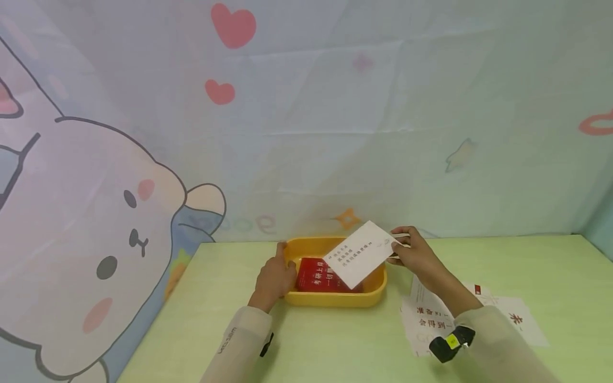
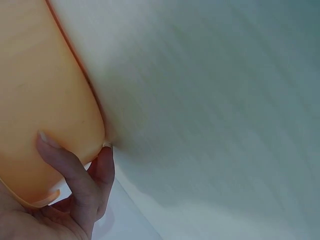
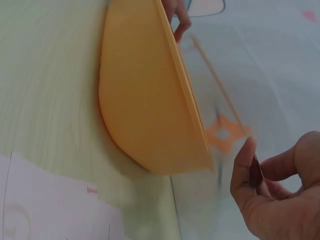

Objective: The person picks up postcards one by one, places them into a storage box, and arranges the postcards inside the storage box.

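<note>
Right hand (image 1: pixel 415 254): fingers closed in a pinch on one end of the white card (image 1: pixel 360 255), tilted over the tray (image 1: pixel 335 300). Left hand (image 1: pixel 275 276): fingers curled round the tray's left end. Inside the tray: red card (image 1: pixel 310 275). Risk: one-ended pinch could let the white card swing into the rim.

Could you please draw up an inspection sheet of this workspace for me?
Surface: pale green table, faintly grained.
Job's things: yellow tray on the table, a red card inside; printed white card held tilted over it; loose cards overlapping on the table at right, partly hidden by the right arm.
Clutter: nothing seen.
Left hand: grips the tray's left end.
Right hand: pinches the white card by its edge.
Cables: nothing seen for certain.
Surroundings: cartoon-printed cloth behind the table.
</note>
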Action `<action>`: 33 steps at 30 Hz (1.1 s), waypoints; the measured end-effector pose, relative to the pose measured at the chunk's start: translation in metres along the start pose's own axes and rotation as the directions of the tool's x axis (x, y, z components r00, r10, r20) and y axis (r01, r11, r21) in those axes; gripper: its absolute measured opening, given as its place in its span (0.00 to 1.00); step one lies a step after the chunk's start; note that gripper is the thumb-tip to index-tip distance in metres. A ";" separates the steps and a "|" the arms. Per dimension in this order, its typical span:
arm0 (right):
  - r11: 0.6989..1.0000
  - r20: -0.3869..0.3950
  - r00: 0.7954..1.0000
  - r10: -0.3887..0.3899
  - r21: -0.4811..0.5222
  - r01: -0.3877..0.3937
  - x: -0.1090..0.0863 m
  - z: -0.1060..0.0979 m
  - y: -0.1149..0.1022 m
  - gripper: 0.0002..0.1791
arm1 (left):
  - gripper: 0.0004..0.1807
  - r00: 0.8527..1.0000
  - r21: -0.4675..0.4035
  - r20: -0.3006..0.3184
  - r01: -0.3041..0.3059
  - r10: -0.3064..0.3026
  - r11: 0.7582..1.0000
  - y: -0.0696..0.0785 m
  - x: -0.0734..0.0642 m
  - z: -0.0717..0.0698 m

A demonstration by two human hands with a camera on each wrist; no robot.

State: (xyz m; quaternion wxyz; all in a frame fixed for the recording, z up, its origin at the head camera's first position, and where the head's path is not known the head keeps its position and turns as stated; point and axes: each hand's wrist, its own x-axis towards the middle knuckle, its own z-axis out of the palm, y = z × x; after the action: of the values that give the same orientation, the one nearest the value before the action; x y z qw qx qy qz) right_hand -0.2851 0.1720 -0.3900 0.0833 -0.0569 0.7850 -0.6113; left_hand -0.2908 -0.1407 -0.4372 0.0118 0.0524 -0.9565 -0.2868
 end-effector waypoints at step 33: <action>0.979 0.286 0.958 -0.027 -0.188 0.084 0.005 0.055 -0.015 0.49 | 0.32 0.999 0.034 0.004 0.034 -0.034 0.999 -0.004 -0.001 0.003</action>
State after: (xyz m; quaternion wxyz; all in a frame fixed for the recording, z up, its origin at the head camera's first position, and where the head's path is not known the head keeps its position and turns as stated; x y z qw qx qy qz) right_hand -0.2787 0.1148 -0.3892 0.1709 -0.1738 0.8201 -0.5178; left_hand -0.2893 -0.1426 -0.4416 0.0039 0.0680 -0.9602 -0.2708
